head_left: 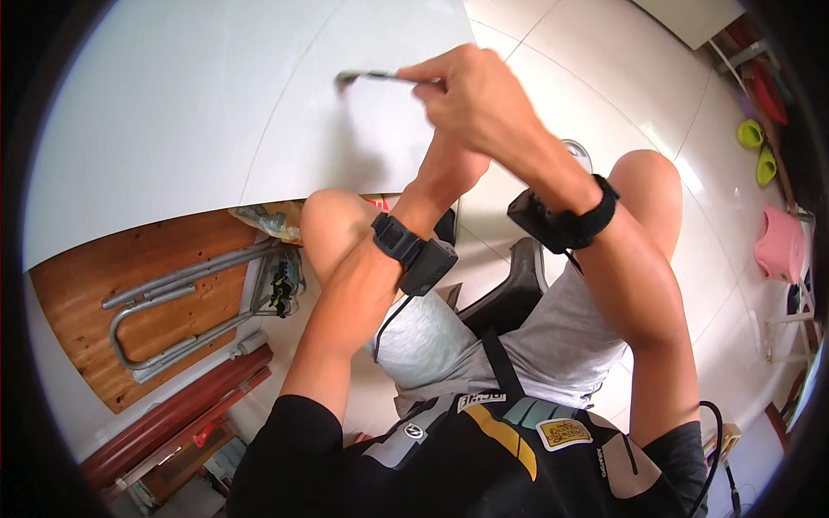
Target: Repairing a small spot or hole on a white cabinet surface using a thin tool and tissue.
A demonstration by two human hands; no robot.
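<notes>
My right hand (479, 95) is closed round a thin dark-handled tool (380, 76) with a small greyish-brown head at its left end. What kind of tool it is, I cannot make out. It points left over the white tabletop (181, 104), above a soft shadow. Just below and partly behind my right hand is my left hand (452, 164). Its fingers are hidden there, so whether it grips anything does not show. Both wrists carry black straps with small boxes.
Below the table's near edge are a wooden board (78, 302) and folded grey metal legs (186, 285). My bare knees flank the tiled floor ahead. On the right stand a pink plastic stool (777, 244) and yellow-green slippers (751, 134).
</notes>
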